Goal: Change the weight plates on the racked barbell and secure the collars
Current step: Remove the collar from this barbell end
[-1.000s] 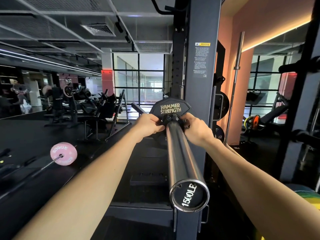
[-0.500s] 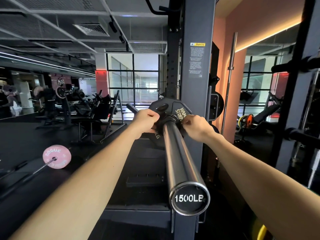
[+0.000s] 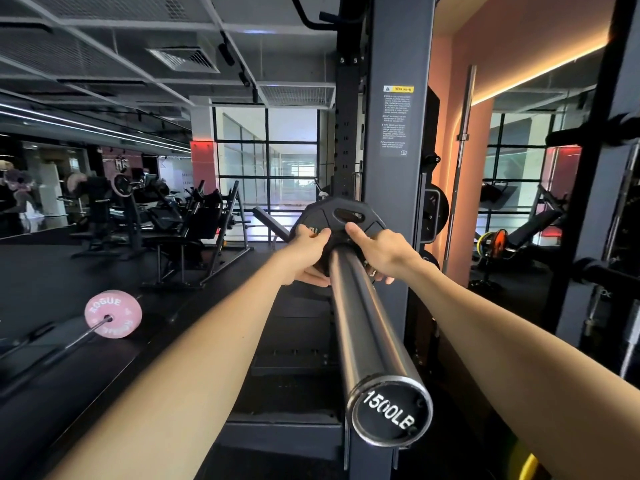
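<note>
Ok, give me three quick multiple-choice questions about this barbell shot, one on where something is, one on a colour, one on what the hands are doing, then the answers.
1. Where does the black plate sit?
A. On the barbell sleeve, far from the end cap
B. Flat on the floor
C. Leaning on a bench

2. What colour is the Rogue plate on the floor barbell to the left?
A. Green
B. Pink
C. Blue

3. What are the left hand and right hand doing?
A. Hanging idle
B. Gripping the end cap
C. Holding at the hub of the black plate, one on each side of the sleeve

Answers: 1 A, the sleeve passes through its centre; 2 B, it is pink with white lettering; 3 C, fingers curl in at the hub.
</note>
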Available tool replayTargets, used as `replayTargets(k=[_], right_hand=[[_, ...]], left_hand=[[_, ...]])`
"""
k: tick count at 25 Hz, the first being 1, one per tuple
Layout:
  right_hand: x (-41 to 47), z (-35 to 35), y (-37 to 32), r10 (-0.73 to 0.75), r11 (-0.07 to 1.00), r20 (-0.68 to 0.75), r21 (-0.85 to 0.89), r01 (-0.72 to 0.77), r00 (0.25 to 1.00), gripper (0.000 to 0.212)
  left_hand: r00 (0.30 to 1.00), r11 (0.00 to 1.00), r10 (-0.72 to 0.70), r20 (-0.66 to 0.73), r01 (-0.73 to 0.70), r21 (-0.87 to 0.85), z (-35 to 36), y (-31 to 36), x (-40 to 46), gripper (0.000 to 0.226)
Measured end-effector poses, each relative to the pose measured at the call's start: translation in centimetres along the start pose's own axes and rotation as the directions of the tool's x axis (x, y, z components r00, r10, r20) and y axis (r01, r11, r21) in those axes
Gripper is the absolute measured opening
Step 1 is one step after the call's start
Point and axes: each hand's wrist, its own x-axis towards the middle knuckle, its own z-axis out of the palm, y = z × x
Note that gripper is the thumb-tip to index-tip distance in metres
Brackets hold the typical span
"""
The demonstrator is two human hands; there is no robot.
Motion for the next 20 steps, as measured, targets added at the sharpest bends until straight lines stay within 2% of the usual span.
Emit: replayTargets(k=[2, 4, 8, 11, 16, 20], right_hand=[[0.3, 0.1, -0.4, 0.016, 0.999, -0.008, -0.032, -0.017, 1.0, 0.089], [0.8, 0.0, -0.8, 0.038, 0.997, -0.04, -0.065, -0.041, 0.998, 0.08], [1.8, -0.1, -1.8, 0.068, 0.997, -0.044, -0.031, -0.069, 0.997, 0.068], [2.3, -0.3, -2.2, -0.02, 0.996, -0.06, -0.087, 0.015, 0.998, 0.057], [2.5, -0.5, -1.7, -0.049, 0.992, -0.062, -0.122, 0.041, 0.997, 0.038], [2.1, -0.5, -1.8, -0.109, 0.992, -0.083, -0.075, 0.103, 0.991, 0.035]], left_hand=[[1.0, 1.0, 0.012, -0.02, -0.012, -0.013, 0.4, -0.2, 0.1, 0.018], [0.999, 0.999, 0.015, -0.035, -0.016, -0.037, 0.4, -0.2, 0.3, 0.014], [0.999, 0.997, -0.036, -0.002, 0.036, -0.073, 0.7, 0.3, -0.1, 0.035], [0.994, 0.993, -0.084, 0.064, 0.089, -0.073, 1.3, 0.7, -0.4, 0.048], [0.996, 0.989, -0.08, 0.037, 0.084, -0.12, 1.8, 1.4, 0.0, 0.025], [0.997, 0.981, -0.072, -0.012, 0.069, -0.184, 2.1, 1.6, -0.9, 0.029]])
